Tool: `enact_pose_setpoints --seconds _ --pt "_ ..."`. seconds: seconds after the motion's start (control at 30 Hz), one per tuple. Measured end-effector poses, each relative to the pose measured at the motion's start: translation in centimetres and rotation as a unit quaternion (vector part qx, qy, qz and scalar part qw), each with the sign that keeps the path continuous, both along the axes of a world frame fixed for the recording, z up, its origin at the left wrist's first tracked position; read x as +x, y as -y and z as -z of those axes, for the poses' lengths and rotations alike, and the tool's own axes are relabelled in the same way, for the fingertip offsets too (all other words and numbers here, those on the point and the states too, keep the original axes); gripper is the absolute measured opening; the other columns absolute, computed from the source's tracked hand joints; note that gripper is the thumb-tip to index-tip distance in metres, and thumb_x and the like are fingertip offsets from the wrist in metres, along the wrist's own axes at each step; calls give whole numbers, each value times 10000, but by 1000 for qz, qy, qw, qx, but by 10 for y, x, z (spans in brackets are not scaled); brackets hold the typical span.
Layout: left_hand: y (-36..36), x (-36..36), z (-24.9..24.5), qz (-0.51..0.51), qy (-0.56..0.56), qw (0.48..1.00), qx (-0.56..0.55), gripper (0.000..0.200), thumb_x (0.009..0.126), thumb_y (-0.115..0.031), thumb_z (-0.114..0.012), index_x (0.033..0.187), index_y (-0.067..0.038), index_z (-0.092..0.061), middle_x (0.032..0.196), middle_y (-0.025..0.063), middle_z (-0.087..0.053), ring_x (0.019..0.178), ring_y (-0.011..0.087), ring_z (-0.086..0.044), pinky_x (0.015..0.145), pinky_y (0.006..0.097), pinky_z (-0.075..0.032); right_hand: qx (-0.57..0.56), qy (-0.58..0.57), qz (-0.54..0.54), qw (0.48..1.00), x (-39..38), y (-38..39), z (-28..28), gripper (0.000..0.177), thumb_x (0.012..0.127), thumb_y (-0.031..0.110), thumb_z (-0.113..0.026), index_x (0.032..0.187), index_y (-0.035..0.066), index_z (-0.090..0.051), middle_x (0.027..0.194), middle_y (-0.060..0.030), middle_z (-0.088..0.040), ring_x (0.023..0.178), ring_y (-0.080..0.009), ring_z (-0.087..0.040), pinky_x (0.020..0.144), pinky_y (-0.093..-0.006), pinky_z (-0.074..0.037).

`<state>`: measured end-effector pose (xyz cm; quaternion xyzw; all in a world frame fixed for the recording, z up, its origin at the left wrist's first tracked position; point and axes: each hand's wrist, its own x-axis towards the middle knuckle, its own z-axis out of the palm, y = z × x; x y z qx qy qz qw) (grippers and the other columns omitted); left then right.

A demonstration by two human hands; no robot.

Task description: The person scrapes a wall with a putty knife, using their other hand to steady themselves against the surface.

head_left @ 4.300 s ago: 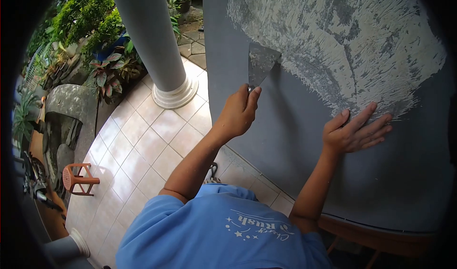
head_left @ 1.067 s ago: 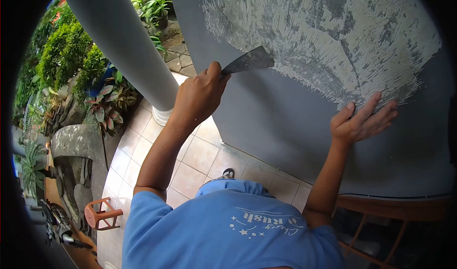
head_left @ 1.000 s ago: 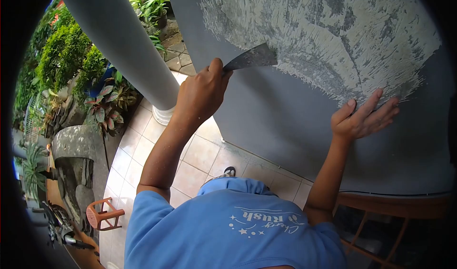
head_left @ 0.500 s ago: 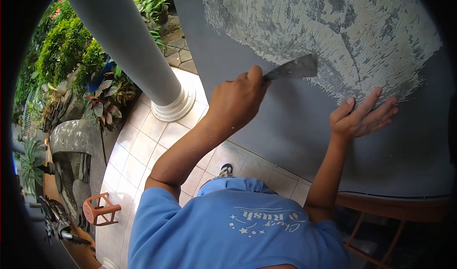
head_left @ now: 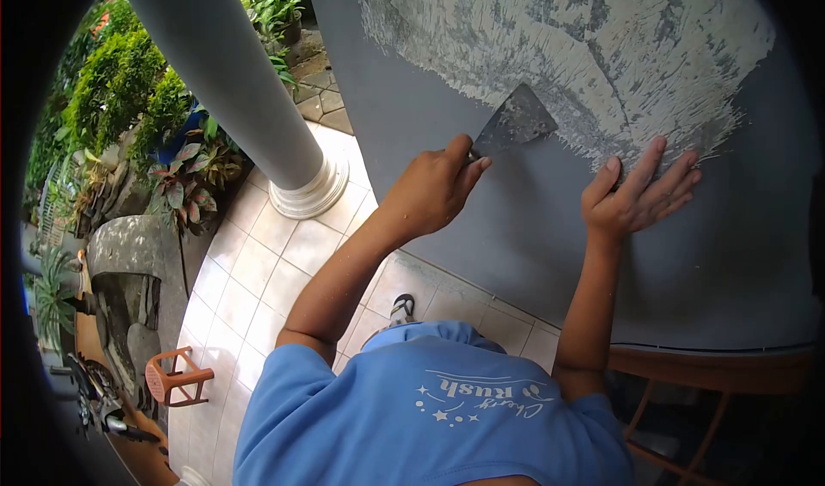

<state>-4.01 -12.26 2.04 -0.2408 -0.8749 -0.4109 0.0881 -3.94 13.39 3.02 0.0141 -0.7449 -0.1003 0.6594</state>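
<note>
My left hand (head_left: 432, 187) is closed around the handle of a putty knife (head_left: 521, 120), its thumb and forefinger close to the blade. The broad blade is smeared with pale residue and overlaps the lower edge of a rough whitish patch (head_left: 550, 30) on the grey wall (head_left: 412, 108). To the right, my right hand (head_left: 640, 192) holds nothing; its fingers are spread at the patch's lower border. Most of the knife's handle is hidden inside my left fist.
A round column (head_left: 232, 73) on a white base rises at the left. Lower left, an orange plastic stool (head_left: 176, 376) stands on the tiled floor (head_left: 258, 271). Beyond lie plants (head_left: 120, 82), rocks and a motorcycle (head_left: 107, 404). Brown wooden framing (head_left: 687, 367) runs below the wall at right.
The putty knife has turned, showing more of its blade face, and its tip points further up. My left hand has shifted slightly down and left. My right hand stays by the same patch border.
</note>
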Motion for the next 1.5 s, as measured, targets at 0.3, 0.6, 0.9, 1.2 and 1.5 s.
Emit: enact_pose_setpoints --seconds 0.3,0.6,0.9,1.2,1.5 --pt "-54 28 -9 112 -27 938 328 379 1045 -356 -305 1164 -33 -462 924 46 -510 669 59 -464 584 205 -358 -182 172 -380 890 55 63 -3 483 913 129 -479 1355 -60 -435 1441 -274 -357 1358 -415 -328 1096 -495 -277" --pt "-96 16 -22 13 -324 927 187 498 977 -378 -418 1345 -49 -488 1399 229 -367 1298 382 -297 1040 484 -248 -402 221 -420 783 86 45 10 431 973 53 -362 1380 -88 -338 1236 -267 -518 1117 -342 -555 935 -395 -436" --pt "-41 -87 -81 -337 -381 855 107 642 986 -510 -205 1507 -138 -242 1555 261 -55 1426 475 5 1131 560 44 -272 136 -179 936 104 10 15 456 948 47 -466 1385 -57 -392 912 -131 -551 821 -181 -572 700 -307 -487" --pt "-65 -83 -51 -143 -559 814 -70 502 994 -446 -264 1401 -239 -472 1527 199 -265 1454 332 -138 1159 475 45 -173 91 -178 964 87 21 25 443 839 21 -605 1281 49 -576 791 -53 -588 588 -125 -548 454 -238 -464" --pt "-42 -101 -29 -205 -498 842 32 579 976 -391 -288 1470 -94 -341 1535 274 -166 1446 418 -70 1138 524 67 -215 106 -130 962 76 51 1 440 815 8 -608 1254 30 -585 707 -42 -566 493 -125 -506 413 -262 -426"
